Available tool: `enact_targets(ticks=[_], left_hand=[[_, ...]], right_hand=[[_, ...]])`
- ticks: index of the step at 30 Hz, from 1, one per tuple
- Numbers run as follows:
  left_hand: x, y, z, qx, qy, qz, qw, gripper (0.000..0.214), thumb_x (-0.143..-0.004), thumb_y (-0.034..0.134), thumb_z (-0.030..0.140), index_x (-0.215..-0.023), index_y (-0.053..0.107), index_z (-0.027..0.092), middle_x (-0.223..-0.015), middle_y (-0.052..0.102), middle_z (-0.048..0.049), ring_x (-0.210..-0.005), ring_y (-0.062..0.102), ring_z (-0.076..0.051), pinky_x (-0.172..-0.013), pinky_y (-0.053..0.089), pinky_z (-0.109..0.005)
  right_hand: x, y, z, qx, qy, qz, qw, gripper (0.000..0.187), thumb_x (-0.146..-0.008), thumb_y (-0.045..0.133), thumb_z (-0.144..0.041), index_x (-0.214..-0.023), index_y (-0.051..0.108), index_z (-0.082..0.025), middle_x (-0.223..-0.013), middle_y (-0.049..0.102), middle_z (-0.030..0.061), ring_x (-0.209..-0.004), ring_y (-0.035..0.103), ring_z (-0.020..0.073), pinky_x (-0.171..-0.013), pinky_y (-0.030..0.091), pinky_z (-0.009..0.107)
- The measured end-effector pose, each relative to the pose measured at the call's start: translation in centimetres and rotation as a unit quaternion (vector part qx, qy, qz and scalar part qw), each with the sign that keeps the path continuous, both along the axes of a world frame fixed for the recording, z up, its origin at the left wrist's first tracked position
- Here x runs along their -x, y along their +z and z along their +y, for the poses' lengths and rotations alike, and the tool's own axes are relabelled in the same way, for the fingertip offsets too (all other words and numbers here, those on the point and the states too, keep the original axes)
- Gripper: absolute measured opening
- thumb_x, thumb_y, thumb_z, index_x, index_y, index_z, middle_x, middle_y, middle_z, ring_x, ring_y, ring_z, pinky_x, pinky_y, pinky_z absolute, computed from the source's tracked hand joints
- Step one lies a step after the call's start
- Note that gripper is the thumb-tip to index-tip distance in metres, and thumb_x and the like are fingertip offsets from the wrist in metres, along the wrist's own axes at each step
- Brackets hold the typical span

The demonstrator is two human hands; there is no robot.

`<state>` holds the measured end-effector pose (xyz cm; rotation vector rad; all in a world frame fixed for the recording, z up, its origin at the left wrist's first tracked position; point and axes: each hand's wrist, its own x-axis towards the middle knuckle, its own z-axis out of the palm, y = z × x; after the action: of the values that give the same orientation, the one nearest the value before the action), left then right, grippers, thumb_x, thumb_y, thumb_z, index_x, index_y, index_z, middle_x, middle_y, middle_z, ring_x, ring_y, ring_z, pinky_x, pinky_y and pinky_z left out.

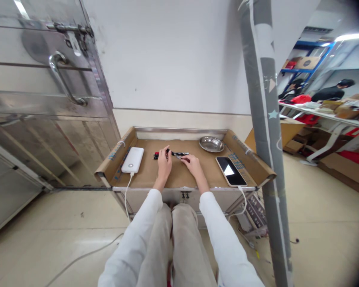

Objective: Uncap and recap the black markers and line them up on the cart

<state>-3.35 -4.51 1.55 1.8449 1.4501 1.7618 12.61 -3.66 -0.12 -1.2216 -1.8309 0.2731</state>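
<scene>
In the head view, a thin black pen [174,154] with a clear or silvery end slants between my hands over a cardboard-lined surface. My left hand [164,162] has its fingers closed round the pen's dark end. At the clear end, my right hand [193,164] pinches with thumb and fingertips. More pen-like pieces, red and black [156,155], lie just left of and behind my left fingers, partly hidden by them. Another slim dark piece [184,153] lies behind the held pen. Exact details of the pen are too small to make out.
A white power bank [133,160] with a cable lies left, a phone [231,171] with a cable right. Behind the phone sits a metal dish [211,144]. Raised cardboard sides [115,159] bound the surface. A wrapped pole [267,119] stands right; a metal door [42,87] is left.
</scene>
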Motion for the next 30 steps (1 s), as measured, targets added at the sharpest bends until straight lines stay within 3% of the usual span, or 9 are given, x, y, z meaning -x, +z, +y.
enact_targets(ticks=[11,21,30], left_hand=[[-0.35,0.18,-0.34,-0.016,-0.036,0.015,0.999,0.03,-0.094,0.038,0.034,-0.115,0.052,0.018,-0.102,0.056,-0.0097,-0.088,0.056,-0.016,-0.08,0.048,-0.031],[-0.1,0.2,-0.32,-0.005,0.009,-0.026,1.0,0.025,-0.093,0.04,0.029,-0.111,0.052,0.017,-0.107,0.058,-0.0105,-0.095,0.057,-0.018,-0.087,0.045,-0.033],[-0.1,0.02,-0.15,0.0,0.004,-0.024,1.0,0.024,-0.092,0.039,0.028,-0.11,0.051,0.017,-0.108,0.059,-0.0109,-0.098,0.056,-0.018,-0.088,0.045,-0.034]], right_hand=[[0.12,0.57,-0.41,0.02,0.025,0.04,0.999,0.017,-0.08,0.056,-0.017,-0.09,0.068,-0.021,-0.088,0.07,0.0043,-0.078,0.064,0.0152,-0.078,0.048,0.027],[0.12,0.55,-0.45,0.014,0.021,0.034,0.999,0.013,-0.08,0.057,-0.021,-0.083,0.07,-0.021,-0.087,0.071,0.0049,-0.081,0.065,0.0168,-0.079,0.048,0.029],[0.18,1.0,-0.81,0.031,0.038,0.059,0.997,0.014,-0.08,0.057,-0.024,-0.088,0.068,-0.021,-0.084,0.07,0.0034,-0.074,0.064,0.0154,-0.075,0.048,0.027]])
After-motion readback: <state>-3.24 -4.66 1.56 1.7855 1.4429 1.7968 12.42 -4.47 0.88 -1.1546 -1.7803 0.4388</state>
